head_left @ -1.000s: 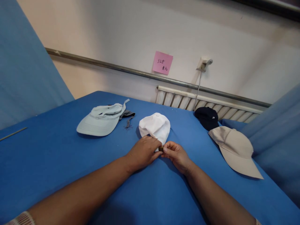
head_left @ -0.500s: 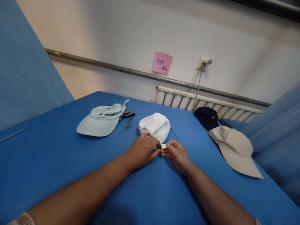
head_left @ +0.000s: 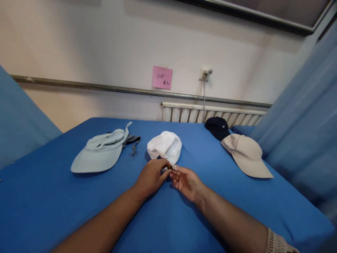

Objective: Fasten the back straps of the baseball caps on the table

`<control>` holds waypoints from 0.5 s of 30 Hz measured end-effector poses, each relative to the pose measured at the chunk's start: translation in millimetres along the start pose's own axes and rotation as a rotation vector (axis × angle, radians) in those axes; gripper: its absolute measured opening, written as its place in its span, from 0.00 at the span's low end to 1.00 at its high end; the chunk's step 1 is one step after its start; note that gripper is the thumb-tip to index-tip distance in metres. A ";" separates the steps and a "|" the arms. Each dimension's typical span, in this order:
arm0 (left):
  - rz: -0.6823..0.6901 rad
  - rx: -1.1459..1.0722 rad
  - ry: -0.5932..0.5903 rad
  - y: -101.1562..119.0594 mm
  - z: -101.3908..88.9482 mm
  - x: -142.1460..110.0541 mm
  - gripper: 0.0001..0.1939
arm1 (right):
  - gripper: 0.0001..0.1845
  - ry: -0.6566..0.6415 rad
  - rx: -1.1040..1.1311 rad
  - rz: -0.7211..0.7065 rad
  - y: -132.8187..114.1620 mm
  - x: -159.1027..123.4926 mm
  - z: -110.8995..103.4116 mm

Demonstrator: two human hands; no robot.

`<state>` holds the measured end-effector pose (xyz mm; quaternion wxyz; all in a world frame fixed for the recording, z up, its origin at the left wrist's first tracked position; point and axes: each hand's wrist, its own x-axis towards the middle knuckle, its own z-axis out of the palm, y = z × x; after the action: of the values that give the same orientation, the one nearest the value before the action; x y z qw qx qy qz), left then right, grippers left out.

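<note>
A white cap (head_left: 166, 144) lies on the blue-covered table, its back strap turned toward me. My left hand (head_left: 152, 175) is closed on the strap at the cap's near edge, with thumb and fingers pinching beside a small brass-coloured buckle (head_left: 170, 167). From the other side, my right hand (head_left: 185, 181) pinches the strap's white end (head_left: 174, 168) close to the buckle, its other fingers loosely curled. The two hands nearly meet at the buckle. My fingers partly hide the strap.
To the left lies a pale blue-green cap (head_left: 98, 153) with a dark grey strap (head_left: 131, 139) behind it. A navy cap (head_left: 217, 127) and a beige cap (head_left: 244, 154) sit at the right. Behind the table are a radiator (head_left: 184, 113) and a pink note (head_left: 162, 77).
My view has shifted, so the caps stand further left in the picture. My right hand has moved closer to the buckle and turned its palm more upward; less of the strap's end shows.
</note>
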<state>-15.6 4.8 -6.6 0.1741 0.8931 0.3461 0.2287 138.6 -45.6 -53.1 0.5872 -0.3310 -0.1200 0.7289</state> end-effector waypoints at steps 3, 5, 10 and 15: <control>-0.032 -0.033 0.003 -2.5 -1.2 1.8 0.05 | 0.09 0.015 0.148 -0.019 6.0 0.8 9.5; -0.051 -0.043 0.000 -4.3 -1.8 2.9 0.05 | 0.14 0.012 0.214 -0.056 8.1 0.9 13.3; -0.061 -0.048 -0.013 -5.7 -0.1 3.2 0.06 | 0.12 0.019 0.168 -0.118 16.0 0.8 17.2; -0.045 -0.050 -0.017 -9.1 3.7 2.8 0.07 | 0.17 0.116 0.101 -0.207 18.8 5.5 17.1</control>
<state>-16.7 12.6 -13.1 0.2045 0.8824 0.3586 0.2258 112.8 -42.1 -52.8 0.6811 -0.3286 -0.0826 0.6491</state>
